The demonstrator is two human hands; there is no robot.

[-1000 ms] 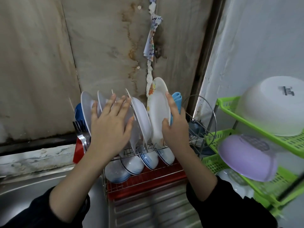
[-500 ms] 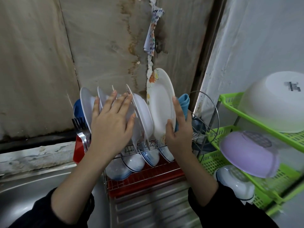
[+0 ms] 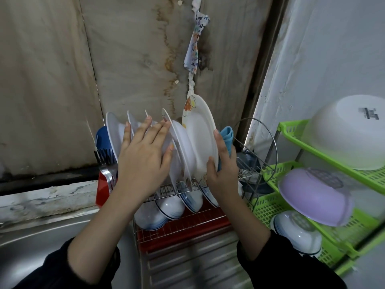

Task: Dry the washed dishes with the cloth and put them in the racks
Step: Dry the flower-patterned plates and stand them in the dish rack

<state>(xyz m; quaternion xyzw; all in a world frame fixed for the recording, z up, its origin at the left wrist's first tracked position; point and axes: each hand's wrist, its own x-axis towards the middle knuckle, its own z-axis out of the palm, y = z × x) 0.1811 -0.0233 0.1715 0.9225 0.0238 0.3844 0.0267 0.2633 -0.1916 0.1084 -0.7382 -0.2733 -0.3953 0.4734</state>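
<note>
Pinching the flowered plate (image 3: 200, 138) at its right edge, the right hand (image 3: 223, 174) has its thumb on the plate's face and its fingers (image 3: 218, 140) running up the back, where they also clamp a folded blue cloth (image 3: 227, 136) against it. The plate stands upright at the right end of the row, its lower edge down among the wires of the wire rack (image 3: 248, 170); the hand hides whether it sits in a slot. The left hand (image 3: 143, 159) has straight, spread fingers pressed flat on the white plates (image 3: 113, 132) standing in the upper tier. Bowls (image 3: 173, 207) lean under them above a red tray (image 3: 187, 228), partly covered by both forearms. Forks (image 3: 107, 170) stand at the rack's left end. A printed strip (image 3: 194, 51) hangs on the stained wall, its writing too small to read. On the green shelf (image 3: 291, 130) to the right, a white basin (image 3: 354, 132) lies upturned with a dark, blurred mark on its base, illegible, above a purple basin (image 3: 312, 197)
</note>
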